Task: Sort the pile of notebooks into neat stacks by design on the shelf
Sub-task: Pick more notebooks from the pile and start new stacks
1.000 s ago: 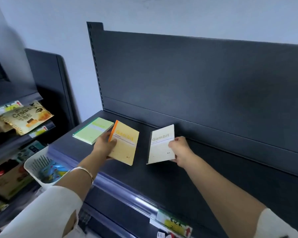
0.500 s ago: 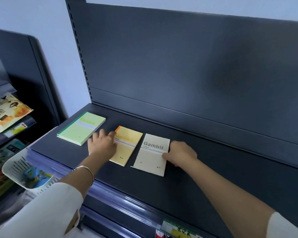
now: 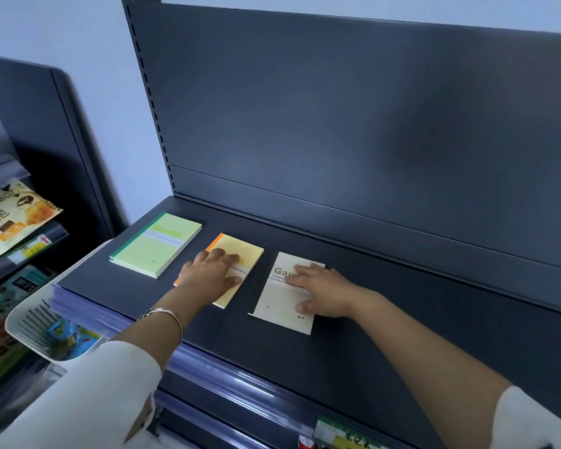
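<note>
On shelf (image 3: 402, 335) | left hand (image 3: 208, 277), right hand (image 3: 324, 291) now flat atop notebooks (image 3: 280, 307)

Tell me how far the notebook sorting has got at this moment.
Done: the green stack lies squared at the left end of the shelf, untouched. In hand: the left hand presses flat on the yellow notebook, the right hand on the cream notebook, all three designs apart in a row. Left: no unsorted pile is in view, so probably only final straightening.

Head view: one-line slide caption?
Left hand flat on yellow notebook, right hand on cream notebook, green stack alongside, on shelf.
</note>
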The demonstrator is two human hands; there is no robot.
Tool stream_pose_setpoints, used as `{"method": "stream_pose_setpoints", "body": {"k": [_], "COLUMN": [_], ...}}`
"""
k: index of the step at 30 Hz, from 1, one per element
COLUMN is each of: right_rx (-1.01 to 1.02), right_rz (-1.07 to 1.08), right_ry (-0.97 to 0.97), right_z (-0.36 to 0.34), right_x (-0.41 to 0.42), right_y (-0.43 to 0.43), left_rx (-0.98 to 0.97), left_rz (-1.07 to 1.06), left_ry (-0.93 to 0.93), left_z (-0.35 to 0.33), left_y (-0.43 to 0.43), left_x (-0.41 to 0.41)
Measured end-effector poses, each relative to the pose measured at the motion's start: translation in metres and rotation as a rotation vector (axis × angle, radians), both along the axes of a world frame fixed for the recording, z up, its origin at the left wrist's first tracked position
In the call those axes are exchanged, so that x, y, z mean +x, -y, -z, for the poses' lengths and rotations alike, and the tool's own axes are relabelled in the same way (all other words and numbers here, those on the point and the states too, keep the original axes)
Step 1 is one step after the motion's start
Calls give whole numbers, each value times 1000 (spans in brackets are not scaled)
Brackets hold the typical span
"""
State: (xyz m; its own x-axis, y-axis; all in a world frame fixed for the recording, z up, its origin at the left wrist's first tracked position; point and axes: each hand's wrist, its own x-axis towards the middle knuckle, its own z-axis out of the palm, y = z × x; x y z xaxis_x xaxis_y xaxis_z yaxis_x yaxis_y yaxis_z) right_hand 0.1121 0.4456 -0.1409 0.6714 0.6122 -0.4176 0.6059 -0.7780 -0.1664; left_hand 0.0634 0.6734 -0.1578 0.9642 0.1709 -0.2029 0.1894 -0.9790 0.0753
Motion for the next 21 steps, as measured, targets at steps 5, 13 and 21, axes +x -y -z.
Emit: {"method": "stream_pose_setpoints", "body": {"k": [5,13,21], "right_rx": [40,14,77], "right_rz": [20,32,59], "right_ry": [-40,23,277], "right_z": [1,-8,-31], "right_x": [-1,-10,-24], "right_y": [3,2,41], "left_rx": [15,59,106], "left_rz": [-3,45,137], "left_ry": [48,15,128], "left_z": [3,-6,-40], "left_y": [2,10,60], "left_x": [0,4,4]}}
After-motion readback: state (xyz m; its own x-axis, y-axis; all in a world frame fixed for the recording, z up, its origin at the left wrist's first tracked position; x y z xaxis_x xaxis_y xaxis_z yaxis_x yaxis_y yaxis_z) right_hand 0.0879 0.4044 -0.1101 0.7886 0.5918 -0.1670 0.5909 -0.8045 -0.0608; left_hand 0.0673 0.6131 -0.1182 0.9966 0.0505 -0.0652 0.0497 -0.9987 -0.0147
